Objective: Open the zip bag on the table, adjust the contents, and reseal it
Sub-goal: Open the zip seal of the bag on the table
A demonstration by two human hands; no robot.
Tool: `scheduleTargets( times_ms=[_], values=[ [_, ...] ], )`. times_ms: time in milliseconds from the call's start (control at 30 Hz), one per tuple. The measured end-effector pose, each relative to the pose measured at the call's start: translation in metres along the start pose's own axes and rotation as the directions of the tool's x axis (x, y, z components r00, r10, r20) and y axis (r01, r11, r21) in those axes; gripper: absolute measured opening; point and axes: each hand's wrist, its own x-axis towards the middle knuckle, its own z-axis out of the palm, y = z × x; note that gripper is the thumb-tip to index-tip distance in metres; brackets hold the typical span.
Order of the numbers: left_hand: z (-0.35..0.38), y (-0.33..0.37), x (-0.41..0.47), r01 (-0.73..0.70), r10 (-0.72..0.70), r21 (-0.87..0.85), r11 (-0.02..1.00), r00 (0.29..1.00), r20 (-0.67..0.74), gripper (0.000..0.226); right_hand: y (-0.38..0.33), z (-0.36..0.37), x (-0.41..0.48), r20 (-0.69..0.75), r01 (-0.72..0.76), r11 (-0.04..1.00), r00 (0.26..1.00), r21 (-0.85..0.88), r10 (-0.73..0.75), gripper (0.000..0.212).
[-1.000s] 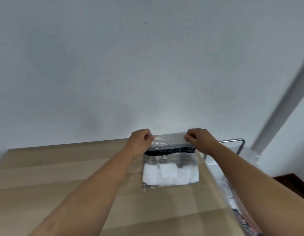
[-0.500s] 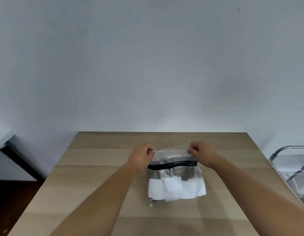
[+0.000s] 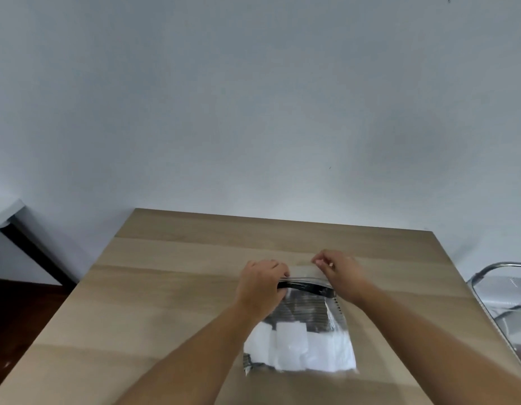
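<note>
Now | left hand, right hand fingers pinch zip bag top edge | mid-table

One view only, head-worn, wide-angle. The scene is seen from above and behind the forearms, facing fwd and tilted down only partly: the upper half of the frame is taken up by a plain wall, the lower half by the table. The table's far edge and both far corners are included; the near edge is cut off by the frame bottom. Close range: the left hand and right hand are framed low and slightly right of centre, at arm's length. Straight edges are bent toward the borders by the lens. A chair is caught at the right margin, floor at the left. No 2nd view, so no shared area.
</note>
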Motion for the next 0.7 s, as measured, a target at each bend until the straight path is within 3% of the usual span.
scheduleTargets(
  times_ms=[67,133,233,333,467,600,700],
  values=[
    [-0.001,0.001,0.002,0.038,-0.039,0.007,0.999,0.999,0.018,0.010,-0.002,0.001,-0.010,-0.177,0.130,0.984,0.973,-0.118,-0.150,0.022],
    [-0.002,0.003,0.003,0.063,-0.064,0.015,0.998,0.998,0.026,0.012,-0.007,0.007,-0.026,-0.203,0.246,0.947,0.936,-0.205,-0.287,0.033],
    [-0.003,0.010,0.005,0.069,-0.070,0.026,0.997,0.997,0.045,0.013,-0.008,0.024,-0.041,-0.106,0.230,0.892,0.951,-0.389,-0.291,0.043],
    [-0.003,0.018,0.006,0.053,-0.054,0.021,0.998,0.996,0.070,0.016,0.001,0.025,-0.042,-0.205,0.191,0.852,0.924,-0.487,-0.324,0.032],
    [-0.001,0.016,0.006,0.055,-0.060,0.069,0.996,0.996,0.070,0.020,0.018,0.019,-0.038,-0.372,0.265,0.924,0.857,-0.274,-0.356,0.024],
    [0.001,0.015,0.009,0.081,-0.091,0.099,0.992,0.990,0.108,0.027,0.011,0.022,-0.035,-0.351,0.227,0.973,0.909,-0.042,-0.227,0.004],
    [0.003,0.028,0.008,0.118,-0.118,0.010,0.993,0.985,0.122,0.032,0.005,0.023,-0.025,-0.283,0.097,0.995,0.955,0.019,-0.088,0.012]
  ],
)
